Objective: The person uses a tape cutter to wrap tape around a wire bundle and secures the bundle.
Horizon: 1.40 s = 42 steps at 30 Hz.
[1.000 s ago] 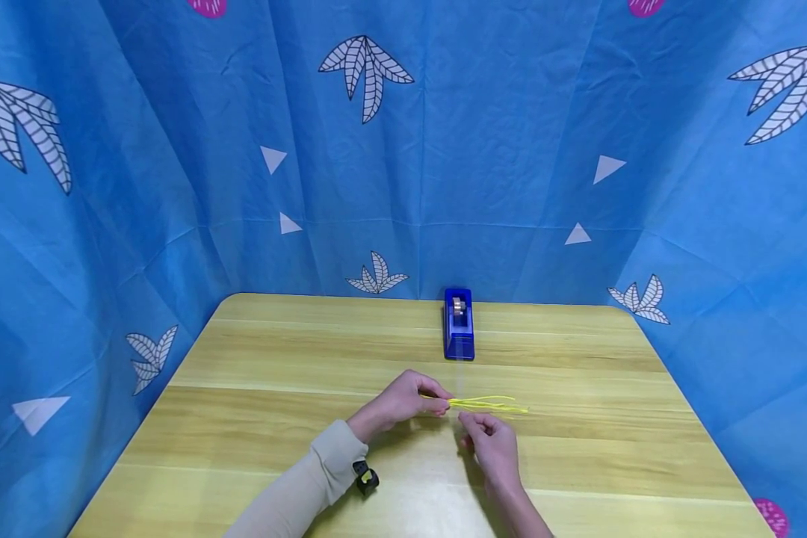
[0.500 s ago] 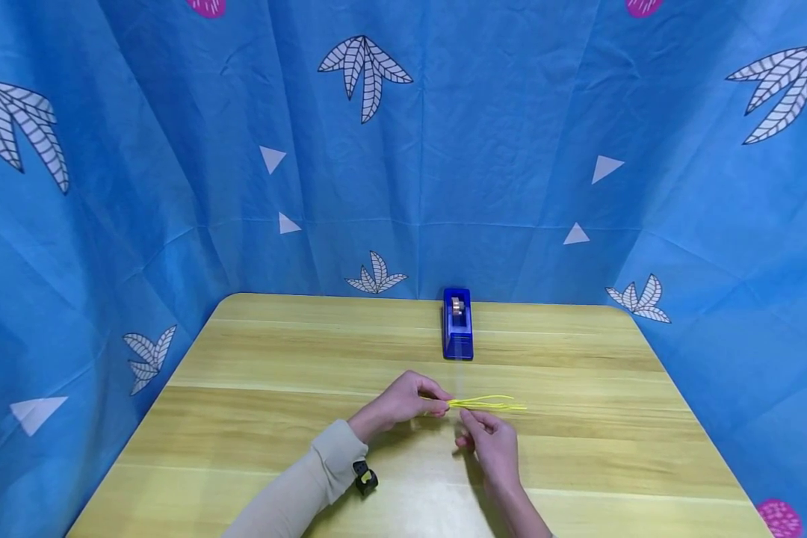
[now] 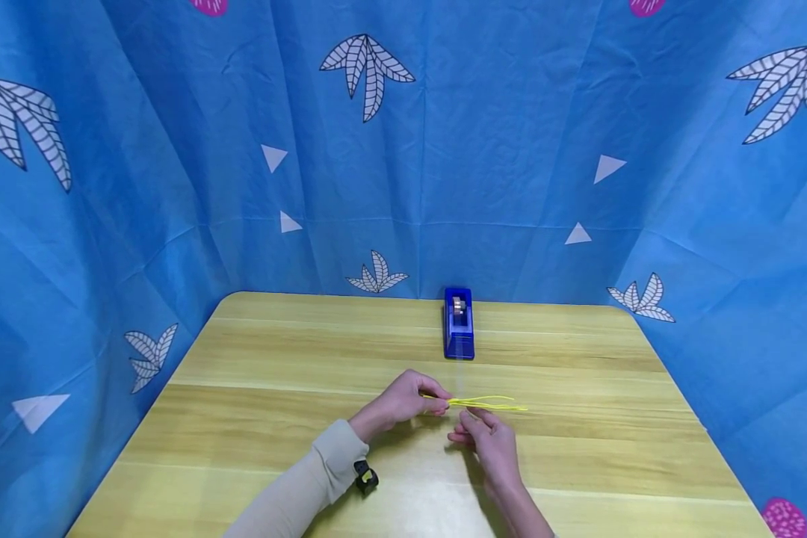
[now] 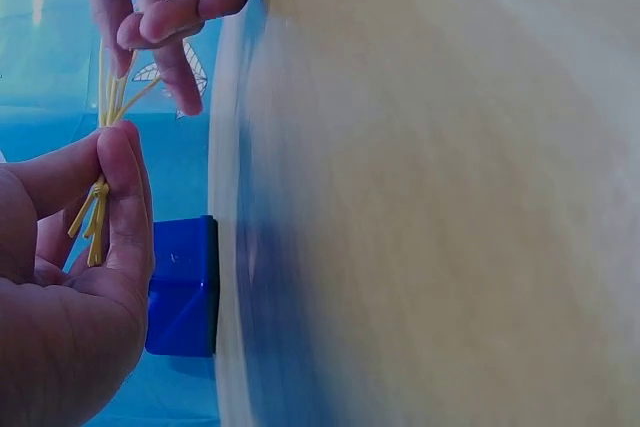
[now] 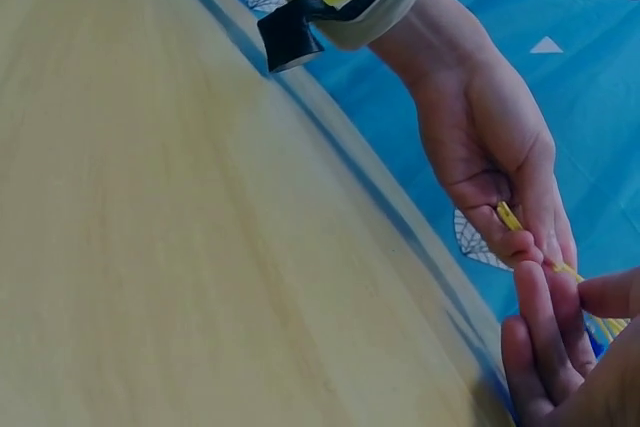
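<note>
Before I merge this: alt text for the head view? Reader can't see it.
A person's left grip pinches a bundle of yellow cords above a wood-grain table; the right grip is on their near side. Beyond, a faint clear strip trails from a blue tape dispenser, before a leaf-printed blue curtain.

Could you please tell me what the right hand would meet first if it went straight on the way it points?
Most likely the yellow strings pinched by the left hand, just ahead of the right hand; depth is unclear, and it may already touch them.
</note>
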Each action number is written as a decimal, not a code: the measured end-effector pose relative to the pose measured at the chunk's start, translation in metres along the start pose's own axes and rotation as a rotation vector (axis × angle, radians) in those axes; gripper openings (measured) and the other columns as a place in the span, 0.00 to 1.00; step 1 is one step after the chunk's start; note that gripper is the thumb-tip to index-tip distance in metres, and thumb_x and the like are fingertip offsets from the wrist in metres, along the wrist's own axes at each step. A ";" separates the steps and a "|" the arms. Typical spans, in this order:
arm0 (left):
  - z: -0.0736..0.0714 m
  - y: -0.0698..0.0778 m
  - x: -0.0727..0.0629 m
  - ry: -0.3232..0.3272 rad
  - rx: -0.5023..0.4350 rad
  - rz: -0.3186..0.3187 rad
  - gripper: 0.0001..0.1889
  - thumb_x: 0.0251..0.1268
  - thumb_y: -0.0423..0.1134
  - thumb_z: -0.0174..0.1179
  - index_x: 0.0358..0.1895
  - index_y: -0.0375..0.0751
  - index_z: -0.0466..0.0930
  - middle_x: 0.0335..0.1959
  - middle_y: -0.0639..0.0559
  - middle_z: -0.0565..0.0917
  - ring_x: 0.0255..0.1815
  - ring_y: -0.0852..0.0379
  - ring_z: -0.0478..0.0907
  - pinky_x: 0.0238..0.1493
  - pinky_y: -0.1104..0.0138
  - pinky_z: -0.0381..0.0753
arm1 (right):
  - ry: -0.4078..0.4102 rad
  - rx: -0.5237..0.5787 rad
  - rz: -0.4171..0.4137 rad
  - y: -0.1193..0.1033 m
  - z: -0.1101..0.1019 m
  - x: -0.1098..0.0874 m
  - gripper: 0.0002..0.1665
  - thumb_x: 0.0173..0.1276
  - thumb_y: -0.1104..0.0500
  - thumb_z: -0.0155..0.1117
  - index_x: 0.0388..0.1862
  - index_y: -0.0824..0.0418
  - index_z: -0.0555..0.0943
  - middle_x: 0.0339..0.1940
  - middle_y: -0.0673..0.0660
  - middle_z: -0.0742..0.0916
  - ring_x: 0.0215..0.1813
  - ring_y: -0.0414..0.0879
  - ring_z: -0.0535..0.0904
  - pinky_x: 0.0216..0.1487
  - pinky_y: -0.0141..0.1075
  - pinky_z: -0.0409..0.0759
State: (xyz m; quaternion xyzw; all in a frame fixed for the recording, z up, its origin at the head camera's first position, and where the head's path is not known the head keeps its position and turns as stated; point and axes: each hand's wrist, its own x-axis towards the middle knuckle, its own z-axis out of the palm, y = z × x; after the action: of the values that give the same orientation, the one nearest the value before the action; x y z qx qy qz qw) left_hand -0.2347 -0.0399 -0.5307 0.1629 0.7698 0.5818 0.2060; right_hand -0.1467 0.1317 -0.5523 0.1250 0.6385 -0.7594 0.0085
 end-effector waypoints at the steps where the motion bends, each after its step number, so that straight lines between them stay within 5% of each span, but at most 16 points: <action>1: 0.000 0.000 0.000 0.001 0.004 -0.002 0.06 0.65 0.29 0.69 0.43 0.38 0.90 0.39 0.48 0.91 0.36 0.56 0.88 0.45 0.65 0.89 | -0.009 0.008 0.001 0.000 0.000 0.000 0.32 0.78 0.62 0.60 0.72 0.81 0.65 0.35 0.58 0.90 0.31 0.40 0.89 0.42 0.33 0.89; 7: 0.000 -0.001 -0.001 0.008 0.025 -0.007 0.06 0.65 0.30 0.70 0.43 0.39 0.91 0.38 0.49 0.91 0.37 0.56 0.88 0.45 0.65 0.88 | -0.044 0.029 0.017 -0.001 -0.004 -0.001 0.31 0.78 0.62 0.60 0.70 0.82 0.66 0.50 0.69 0.90 0.37 0.44 0.91 0.46 0.38 0.90; 14: 0.000 -0.001 0.000 0.014 0.026 -0.001 0.06 0.65 0.28 0.69 0.43 0.37 0.91 0.37 0.48 0.90 0.35 0.58 0.87 0.43 0.66 0.89 | 0.002 -0.073 0.052 -0.025 -0.015 -0.012 0.23 0.79 0.59 0.60 0.59 0.80 0.77 0.33 0.59 0.91 0.29 0.45 0.89 0.36 0.36 0.90; 20: -0.001 0.000 0.001 0.010 -0.010 -0.005 0.06 0.65 0.27 0.69 0.43 0.36 0.91 0.38 0.48 0.89 0.35 0.58 0.86 0.44 0.65 0.89 | -0.043 -0.097 -0.150 -0.064 -0.032 0.001 0.23 0.79 0.61 0.60 0.65 0.75 0.76 0.35 0.55 0.90 0.35 0.42 0.88 0.44 0.34 0.89; 24: 0.001 0.000 0.001 0.002 0.011 0.020 0.06 0.66 0.28 0.69 0.44 0.36 0.90 0.39 0.47 0.90 0.36 0.59 0.87 0.44 0.66 0.89 | -0.099 -0.307 -0.268 -0.086 -0.045 0.025 0.23 0.78 0.59 0.63 0.67 0.69 0.77 0.46 0.57 0.90 0.47 0.41 0.87 0.55 0.32 0.85; 28: 0.003 0.001 0.001 0.000 0.012 0.044 0.06 0.66 0.28 0.69 0.44 0.35 0.90 0.42 0.46 0.91 0.37 0.59 0.87 0.44 0.67 0.89 | -0.263 -0.545 -0.215 -0.093 -0.051 0.049 0.30 0.80 0.48 0.61 0.68 0.68 0.77 0.54 0.65 0.88 0.56 0.52 0.86 0.62 0.42 0.83; 33: 0.005 0.001 0.002 -0.004 -0.010 0.063 0.07 0.66 0.27 0.68 0.45 0.33 0.90 0.44 0.44 0.91 0.39 0.56 0.88 0.44 0.67 0.89 | -0.479 -0.685 -0.059 -0.083 -0.053 0.069 0.35 0.78 0.39 0.59 0.63 0.70 0.79 0.53 0.64 0.89 0.55 0.57 0.86 0.60 0.50 0.84; 42: 0.004 -0.001 0.004 0.002 0.075 0.085 0.05 0.67 0.30 0.68 0.42 0.38 0.91 0.41 0.47 0.91 0.36 0.59 0.87 0.43 0.68 0.88 | -0.729 -0.586 0.075 -0.057 -0.058 0.086 0.32 0.80 0.41 0.57 0.62 0.69 0.78 0.46 0.63 0.91 0.42 0.56 0.90 0.48 0.46 0.89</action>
State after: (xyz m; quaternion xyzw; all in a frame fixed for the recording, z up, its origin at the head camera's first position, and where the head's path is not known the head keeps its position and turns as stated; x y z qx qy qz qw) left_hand -0.2358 -0.0346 -0.5331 0.2026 0.7835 0.5610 0.1741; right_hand -0.2293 0.2113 -0.5230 -0.1347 0.7763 -0.5407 0.2946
